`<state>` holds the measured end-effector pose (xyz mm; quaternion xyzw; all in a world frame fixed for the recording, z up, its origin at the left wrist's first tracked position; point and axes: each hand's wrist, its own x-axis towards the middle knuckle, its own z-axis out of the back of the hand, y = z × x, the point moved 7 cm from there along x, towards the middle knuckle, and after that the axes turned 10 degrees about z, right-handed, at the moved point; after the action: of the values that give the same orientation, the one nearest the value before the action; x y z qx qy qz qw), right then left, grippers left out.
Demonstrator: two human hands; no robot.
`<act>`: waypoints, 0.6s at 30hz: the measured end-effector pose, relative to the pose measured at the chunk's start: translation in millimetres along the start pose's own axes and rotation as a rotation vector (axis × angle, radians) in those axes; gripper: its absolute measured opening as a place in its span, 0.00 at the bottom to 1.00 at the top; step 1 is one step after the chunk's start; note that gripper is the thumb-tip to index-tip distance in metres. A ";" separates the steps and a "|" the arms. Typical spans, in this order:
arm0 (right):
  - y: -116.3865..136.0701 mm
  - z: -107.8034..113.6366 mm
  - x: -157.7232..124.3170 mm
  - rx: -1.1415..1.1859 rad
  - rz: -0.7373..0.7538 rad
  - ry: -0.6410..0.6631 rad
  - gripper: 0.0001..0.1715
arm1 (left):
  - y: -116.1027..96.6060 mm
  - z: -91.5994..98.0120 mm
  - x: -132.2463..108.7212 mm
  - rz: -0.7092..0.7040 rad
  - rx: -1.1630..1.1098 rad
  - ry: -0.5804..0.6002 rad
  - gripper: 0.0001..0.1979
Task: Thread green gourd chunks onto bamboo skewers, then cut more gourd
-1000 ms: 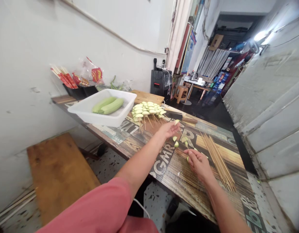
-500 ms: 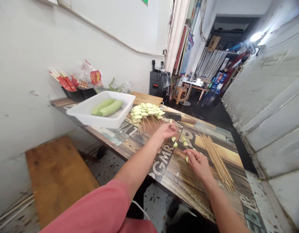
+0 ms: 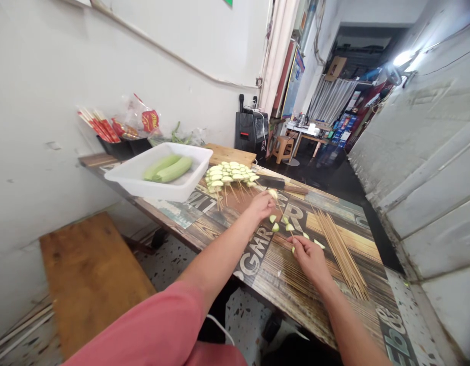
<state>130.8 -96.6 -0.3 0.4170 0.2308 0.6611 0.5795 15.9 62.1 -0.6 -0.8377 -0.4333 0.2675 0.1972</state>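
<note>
My left hand (image 3: pixel 263 204) is closed on a pale zucchini slice (image 3: pixel 273 194), pinched at the fingertips. In my right hand (image 3: pixel 309 255) is a thin wooden skewer (image 3: pixel 292 233), which points up and left toward that slice. Whether its tip has pierced the slice is too small to tell. Cut zucchini pieces (image 3: pixel 275 227) lie on the table between the hands, and more pieces (image 3: pixel 319 244) are by my right knuckles. A heap of skewered zucchini slices (image 3: pixel 231 173) rests beyond my left hand. Bare skewers (image 3: pixel 341 254) lie in a bundle to the right.
A white plastic tub (image 3: pixel 151 190) with whole zucchinis (image 3: pixel 175 170) stands on the patterned table (image 3: pixel 265 277). Behind the heap are a knife (image 3: pixel 295 189) and a wooden board (image 3: pixel 229 154). Chopsticks in red wrappers (image 3: pixel 101 126) stand at the wall. A wooden bench (image 3: pixel 93 284) is at lower left.
The slice in my left hand now shows more fully, slightly to the right. My right hand has shifted a little, and pieces beside its knuckles are more visible. The rest has stayed put.
</note>
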 end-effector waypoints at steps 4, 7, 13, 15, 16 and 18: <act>2.8 3.7 1.3 -0.052 0.001 -0.013 0.26 | -7.3 1.9 -2.3 -0.068 0.025 -0.049 0.16; 6.1 8.1 1.6 -0.080 0.003 -0.039 0.25 | -5.4 2.5 -2.7 -0.022 0.034 -0.040 0.10; 6.9 10.6 1.3 -0.113 0.020 -0.050 0.25 | -7.4 3.3 -4.3 -0.089 0.128 -0.017 0.07; 7.4 10.8 0.7 -0.117 0.035 -0.059 0.25 | -6.8 8.5 -4.4 -0.073 0.133 -0.087 0.07; 8.1 11.2 0.3 -0.127 0.045 -0.066 0.25 | -6.5 11.0 -4.7 -0.060 0.128 -0.120 0.07; 9.9 11.4 -0.4 -0.151 0.061 -0.073 0.25 | -6.7 14.5 -5.7 -0.042 0.105 -0.168 0.04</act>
<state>134.5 -101.1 13.6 0.4026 0.1462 0.6785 0.5968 0.0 62.4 -6.6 -0.7916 -0.4513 0.3547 0.2093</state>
